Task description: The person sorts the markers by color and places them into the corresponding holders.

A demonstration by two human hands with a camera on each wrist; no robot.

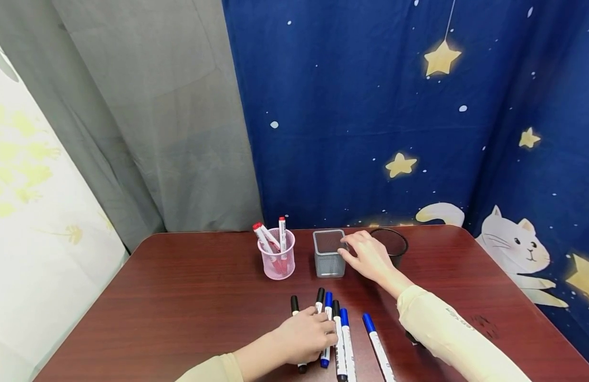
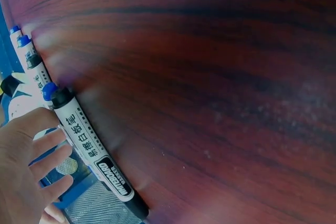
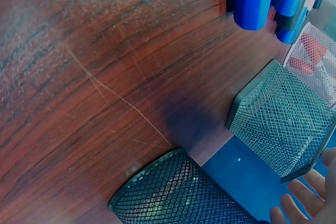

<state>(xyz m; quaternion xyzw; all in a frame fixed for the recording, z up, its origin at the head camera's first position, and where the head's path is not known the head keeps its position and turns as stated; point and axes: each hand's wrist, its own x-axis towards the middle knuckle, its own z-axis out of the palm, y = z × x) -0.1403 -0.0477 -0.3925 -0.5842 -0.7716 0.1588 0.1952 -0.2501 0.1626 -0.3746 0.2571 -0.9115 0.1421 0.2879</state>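
Note:
My left hand (image 1: 307,335) reaches over a row of whiteboard markers on the table, its fingers loosely bent. In the left wrist view, its fingertips are right beside a black-capped marker (image 2: 86,135); nothing is gripped. Blue-capped and black-capped markers lie side by side, including a blue-capped marker (image 1: 348,345) just right of that hand. My right hand (image 1: 368,256) has its fingers extended to the rim of a grey square mesh pen holder (image 1: 330,265). In the right wrist view, its fingertips (image 3: 302,195) are at that holder's rim.
A pink round mesh pen holder (image 1: 278,270) with red-capped markers stands left of the grey one. Behind my right hand is a black round mesh holder (image 1: 397,260). One blue-capped marker (image 1: 379,347) lies apart at the right. Curtains (image 1: 351,106) hang behind the table.

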